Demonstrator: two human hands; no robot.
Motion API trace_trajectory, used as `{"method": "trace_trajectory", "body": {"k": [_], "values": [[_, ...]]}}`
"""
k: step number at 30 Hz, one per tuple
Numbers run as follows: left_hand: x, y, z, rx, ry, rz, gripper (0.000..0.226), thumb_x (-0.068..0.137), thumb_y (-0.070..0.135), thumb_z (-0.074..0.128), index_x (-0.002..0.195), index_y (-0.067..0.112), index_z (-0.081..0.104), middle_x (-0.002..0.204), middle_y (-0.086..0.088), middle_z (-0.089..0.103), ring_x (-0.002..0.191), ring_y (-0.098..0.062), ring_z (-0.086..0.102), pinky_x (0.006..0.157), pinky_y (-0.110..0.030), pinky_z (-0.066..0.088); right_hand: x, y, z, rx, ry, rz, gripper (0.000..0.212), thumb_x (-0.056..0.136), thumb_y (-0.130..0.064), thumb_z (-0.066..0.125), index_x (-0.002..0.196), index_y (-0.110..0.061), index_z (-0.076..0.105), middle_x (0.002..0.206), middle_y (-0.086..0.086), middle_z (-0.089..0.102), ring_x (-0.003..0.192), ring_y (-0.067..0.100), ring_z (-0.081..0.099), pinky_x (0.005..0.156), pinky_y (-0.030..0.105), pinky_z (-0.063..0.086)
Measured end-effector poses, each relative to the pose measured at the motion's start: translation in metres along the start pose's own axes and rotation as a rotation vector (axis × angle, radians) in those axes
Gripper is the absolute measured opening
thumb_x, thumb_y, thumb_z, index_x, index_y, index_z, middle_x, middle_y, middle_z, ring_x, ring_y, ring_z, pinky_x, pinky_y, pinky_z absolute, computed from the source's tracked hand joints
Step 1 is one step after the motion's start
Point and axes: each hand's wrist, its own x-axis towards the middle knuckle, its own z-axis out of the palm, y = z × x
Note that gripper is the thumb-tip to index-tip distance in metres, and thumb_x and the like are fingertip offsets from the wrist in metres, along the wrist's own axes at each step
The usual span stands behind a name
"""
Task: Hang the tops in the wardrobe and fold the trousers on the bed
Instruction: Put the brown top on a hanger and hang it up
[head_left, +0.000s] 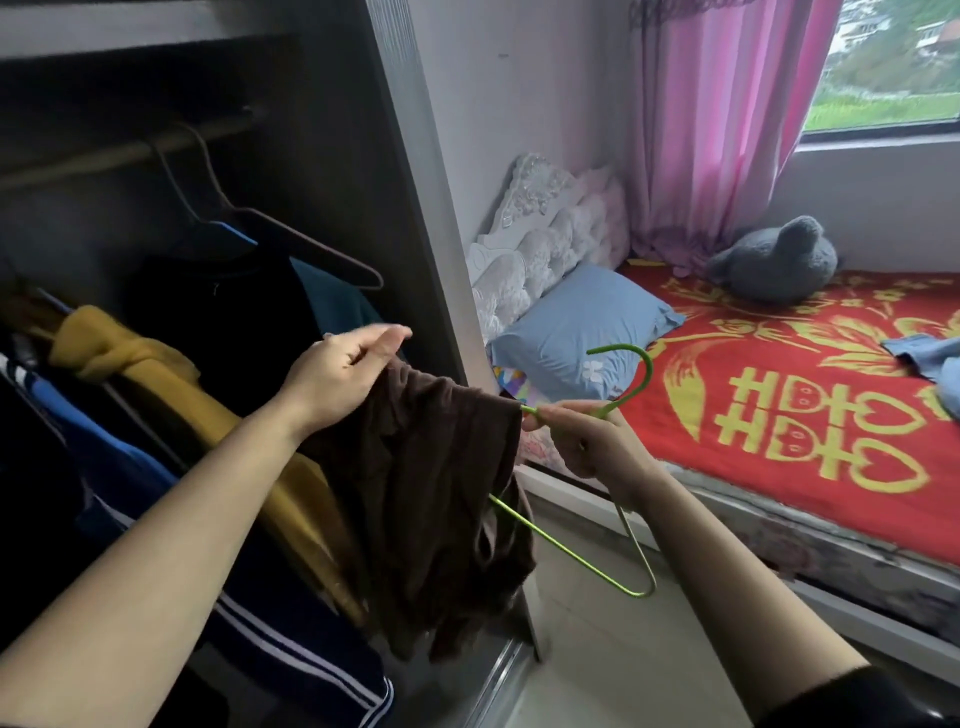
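Note:
A brown top hangs bunched on a green wire hanger in front of the open wardrobe. My left hand grips the top's upper edge. My right hand pinches the hanger's neck just below its hook. One arm of the hanger sticks out bare to the lower right. Inside the wardrobe a rail carries an empty brown hanger, a black top, a yellow garment and a navy striped one. Blue trousers lie on the bed at the right edge.
The bed has a red and gold cover, a blue pillow by a white headboard, and a grey plush toy. A pink curtain hangs beside the window. Pale floor tiles run between wardrobe and bed.

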Motion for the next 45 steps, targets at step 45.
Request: {"method": "trace_trajectory", "body": {"k": [45], "values": [[-0.041, 0.019, 0.086, 0.146, 0.236, -0.022, 0.058, 0.061, 0.096, 0.044, 0.073, 0.043, 0.065, 0.055, 0.014, 0.061, 0.061, -0.011, 0.063, 0.052, -0.022, 0.038, -0.052, 0.069, 0.032, -1.285, 0.118, -0.621, 0.017, 0.090, -0.026, 0.061, 0.101, -0.023, 0.072, 0.122, -0.001, 0.063, 0.111, 0.023, 0.059, 0.091, 0.037, 0.048]]}}
